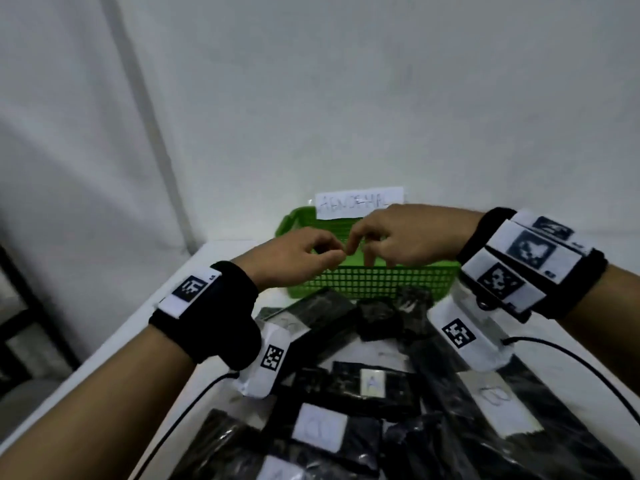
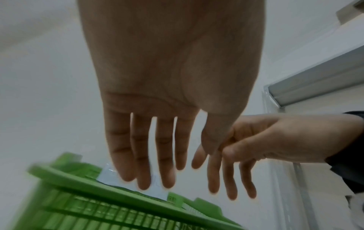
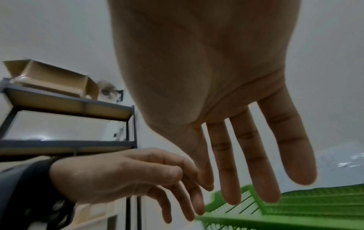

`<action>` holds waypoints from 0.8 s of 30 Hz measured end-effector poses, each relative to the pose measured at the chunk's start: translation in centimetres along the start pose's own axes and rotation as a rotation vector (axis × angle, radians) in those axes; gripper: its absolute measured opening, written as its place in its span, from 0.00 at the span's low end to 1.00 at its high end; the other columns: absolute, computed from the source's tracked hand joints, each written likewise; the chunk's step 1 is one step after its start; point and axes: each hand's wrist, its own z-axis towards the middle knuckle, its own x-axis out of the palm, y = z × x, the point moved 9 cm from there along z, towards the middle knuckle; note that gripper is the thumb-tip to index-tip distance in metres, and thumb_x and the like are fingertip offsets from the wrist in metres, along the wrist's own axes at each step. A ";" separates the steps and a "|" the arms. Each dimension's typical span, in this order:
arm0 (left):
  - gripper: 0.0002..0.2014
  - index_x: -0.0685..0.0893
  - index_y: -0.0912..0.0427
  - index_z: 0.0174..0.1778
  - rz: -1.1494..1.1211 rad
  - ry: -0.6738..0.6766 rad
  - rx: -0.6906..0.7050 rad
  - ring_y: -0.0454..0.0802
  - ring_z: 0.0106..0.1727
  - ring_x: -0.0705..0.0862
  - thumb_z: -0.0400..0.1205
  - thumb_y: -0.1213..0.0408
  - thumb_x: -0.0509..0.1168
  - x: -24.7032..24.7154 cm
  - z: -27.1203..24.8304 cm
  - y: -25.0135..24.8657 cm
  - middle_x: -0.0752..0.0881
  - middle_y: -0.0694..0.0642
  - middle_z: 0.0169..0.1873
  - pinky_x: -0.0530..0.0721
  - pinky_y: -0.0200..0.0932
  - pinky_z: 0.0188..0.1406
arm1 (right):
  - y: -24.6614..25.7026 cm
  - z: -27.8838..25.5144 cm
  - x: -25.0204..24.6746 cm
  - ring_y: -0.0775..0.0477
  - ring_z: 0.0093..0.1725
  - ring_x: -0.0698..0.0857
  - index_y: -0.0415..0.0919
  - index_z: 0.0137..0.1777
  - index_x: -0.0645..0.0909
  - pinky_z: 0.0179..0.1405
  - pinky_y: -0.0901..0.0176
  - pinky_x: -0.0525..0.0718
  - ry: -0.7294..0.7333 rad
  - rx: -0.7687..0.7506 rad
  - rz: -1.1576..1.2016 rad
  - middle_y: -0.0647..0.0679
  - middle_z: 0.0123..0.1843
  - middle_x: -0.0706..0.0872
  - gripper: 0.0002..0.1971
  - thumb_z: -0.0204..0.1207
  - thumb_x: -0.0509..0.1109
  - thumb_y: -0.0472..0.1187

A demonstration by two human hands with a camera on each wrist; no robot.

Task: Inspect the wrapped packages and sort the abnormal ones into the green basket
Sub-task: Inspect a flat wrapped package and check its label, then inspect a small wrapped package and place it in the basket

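Note:
The green basket (image 1: 381,282) stands at the table's far end against the wall, with a white paper label (image 1: 360,202) at its back rim. Both hands hover above it, thumb sides nearly touching. My left hand (image 1: 304,258) holds nothing, and its fingers stretch out straight in the left wrist view (image 2: 153,155). My right hand (image 1: 398,237) is just as empty, fingers extended (image 3: 236,155). Several black wrapped packages lie in front of the basket, one labelled A (image 1: 372,382) and one with a blank-looking white label (image 1: 318,431). The basket's inside is mostly hidden by the hands.
The white table's left edge (image 1: 173,306) runs close beside my left forearm. Cables trail from both wrist units across the packages. A dark metal shelf rack (image 3: 69,109) carrying a cardboard box (image 3: 53,77) stands off to the left. A white wall rises directly behind the basket.

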 end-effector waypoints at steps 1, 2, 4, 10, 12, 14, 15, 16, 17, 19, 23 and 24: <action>0.15 0.83 0.52 0.66 0.046 0.034 -0.038 0.37 0.49 0.84 0.87 0.51 0.62 -0.2 -1.0 1.3 0.87 0.46 0.55 0.81 0.37 0.53 | 1.6 0.7 0.9 0.55 0.52 0.86 0.57 0.69 0.81 0.57 0.54 0.84 0.023 -0.032 -0.057 0.56 0.59 0.89 0.14 0.85 0.65 0.45; 0.18 0.82 0.51 0.68 0.098 0.072 -0.086 0.40 0.53 0.84 0.86 0.47 0.63 -0.4 -2.1 2.8 0.86 0.47 0.59 0.81 0.42 0.59 | 3.1 1.3 1.8 0.53 0.56 0.85 0.57 0.70 0.80 0.60 0.53 0.83 0.042 -0.064 -0.108 0.55 0.62 0.88 0.17 0.83 0.69 0.48; 0.25 0.78 0.47 0.72 0.160 0.159 -0.205 0.44 0.61 0.84 0.82 0.40 0.65 -0.5 -4.6 6.0 0.85 0.46 0.64 0.80 0.46 0.67 | 5.4 2.8 3.9 0.50 0.63 0.83 0.56 0.74 0.77 0.64 0.51 0.82 0.103 -0.097 -0.164 0.54 0.68 0.85 0.29 0.73 0.80 0.53; 0.34 0.70 0.41 0.77 0.059 0.346 -0.398 0.45 0.61 0.84 0.75 0.40 0.73 1.8 -9.4 11.9 0.81 0.43 0.64 0.84 0.37 0.54 | 6.5 5.2 10.1 0.46 0.75 0.76 0.55 0.81 0.69 0.72 0.48 0.77 0.366 -0.086 -0.279 0.53 0.75 0.79 0.48 0.62 0.88 0.51; 0.33 0.71 0.44 0.78 -0.030 0.353 -0.394 0.43 0.59 0.83 0.77 0.43 0.73 2.5 -9.6 12.5 0.82 0.46 0.64 0.85 0.35 0.50 | 6.3 5.4 10.4 0.48 0.69 0.79 0.54 0.76 0.73 0.67 0.50 0.79 0.336 -0.101 -0.223 0.55 0.67 0.82 0.43 0.61 0.88 0.50; 0.31 0.72 0.45 0.77 -0.090 0.341 -0.390 0.44 0.60 0.84 0.79 0.44 0.72 2.7 -9.6 12.7 0.82 0.48 0.64 0.88 0.39 0.51 | 6.0 5.4 10.4 0.49 0.66 0.80 0.55 0.74 0.74 0.68 0.48 0.80 0.308 -0.111 -0.177 0.57 0.65 0.82 0.43 0.58 0.89 0.52; 0.30 0.73 0.45 0.76 -0.111 0.332 -0.392 0.46 0.61 0.84 0.79 0.44 0.71 2.7 -9.7 12.8 0.82 0.49 0.64 0.89 0.41 0.51 | 5.8 5.5 10.3 0.50 0.66 0.79 0.55 0.74 0.74 0.69 0.47 0.80 0.293 -0.110 -0.170 0.57 0.66 0.81 0.44 0.57 0.89 0.54; 0.29 0.73 0.45 0.76 -0.126 0.321 -0.395 0.48 0.61 0.84 0.79 0.44 0.71 2.7 -9.6 12.8 0.82 0.50 0.64 0.90 0.42 0.52 | 5.8 5.4 10.2 0.50 0.67 0.78 0.55 0.75 0.73 0.70 0.46 0.79 0.278 -0.112 -0.173 0.57 0.67 0.80 0.44 0.57 0.88 0.56; 0.28 0.74 0.45 0.75 -0.136 0.311 -0.399 0.49 0.61 0.85 0.80 0.44 0.70 2.6 -9.6 12.8 0.82 0.50 0.64 0.90 0.43 0.53 | 5.8 5.3 10.2 0.50 0.67 0.78 0.55 0.75 0.73 0.71 0.46 0.79 0.273 -0.125 -0.170 0.57 0.68 0.80 0.45 0.58 0.87 0.59; 0.26 0.76 0.45 0.74 -0.141 0.301 -0.422 0.49 0.62 0.84 0.81 0.42 0.66 2.4 -9.7 12.9 0.83 0.50 0.64 0.89 0.44 0.56 | 5.9 4.8 10.5 0.53 0.65 0.80 0.56 0.75 0.73 0.71 0.48 0.79 0.324 -0.139 -0.118 0.59 0.67 0.81 0.43 0.60 0.84 0.66; 0.23 0.77 0.51 0.73 -0.160 0.248 -0.468 0.52 0.63 0.83 0.87 0.42 0.56 2.0 -9.1 13.6 0.83 0.53 0.65 0.85 0.48 0.59 | 6.8 3.6 10.7 0.57 0.64 0.80 0.58 0.76 0.76 0.70 0.53 0.76 0.434 -0.138 -0.048 0.62 0.66 0.80 0.43 0.63 0.61 0.79; 0.23 0.76 0.51 0.74 -0.146 0.232 -0.476 0.53 0.63 0.82 0.88 0.43 0.55 2.0 -8.7 13.8 0.83 0.54 0.67 0.85 0.49 0.60 | 6.9 3.7 10.5 0.56 0.63 0.80 0.56 0.74 0.78 0.68 0.54 0.75 0.417 -0.137 -0.042 0.61 0.64 0.82 0.41 0.66 0.57 0.78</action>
